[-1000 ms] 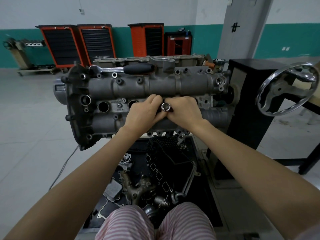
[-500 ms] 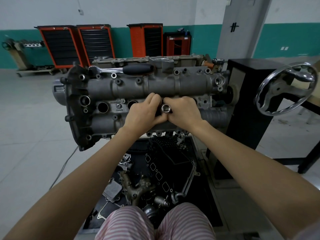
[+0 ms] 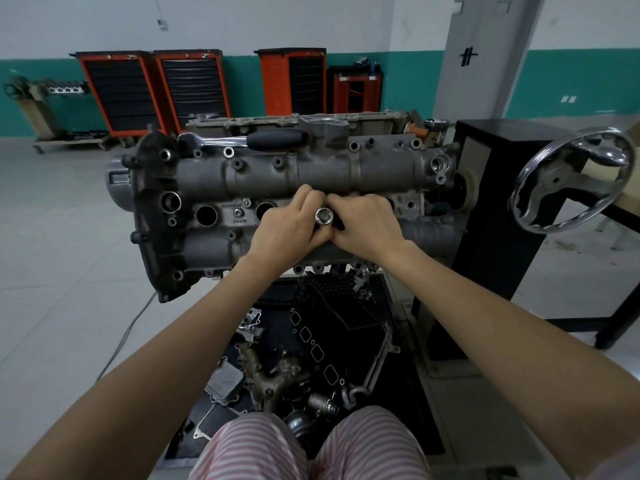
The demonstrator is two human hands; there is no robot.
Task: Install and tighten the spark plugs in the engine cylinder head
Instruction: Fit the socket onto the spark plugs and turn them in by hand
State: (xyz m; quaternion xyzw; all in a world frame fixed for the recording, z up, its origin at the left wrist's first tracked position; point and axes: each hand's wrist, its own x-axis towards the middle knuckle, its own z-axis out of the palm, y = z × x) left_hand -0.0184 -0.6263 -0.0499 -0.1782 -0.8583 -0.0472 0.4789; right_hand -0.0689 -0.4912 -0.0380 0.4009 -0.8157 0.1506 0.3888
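Basically unchanged from a second ago; left hand (image 3: pixel 289 226) and right hand (image 3: pixel 363 223) both still pinch the socket (image 3: pixel 324 215) at a centre well of the cylinder head (image 3: pixel 207 174), likely hand-threading a plug; ratchet (image 3: pixel 242 139) idle at 11 o'clock.

Grey engine metal against orange cabinets and a teal-banded wall

The cylinder head (image 3: pixel 284 174) is dull grey cast metal with dark bores; the socket (image 3: pixel 323 215) and the ratchet (image 3: pixel 242 139) are shiny silver, the ratchet with a black grip. The handwheel (image 3: pixel 571 178) is chrome on a black stand (image 3: pixel 491 202). The tool cabinets (image 3: pixel 152 88) are orange with black drawer fronts. The trousers (image 3: pixel 249 452) carry pink and white stripes. The floor (image 3: pixel 52 254) is pale grey tile.
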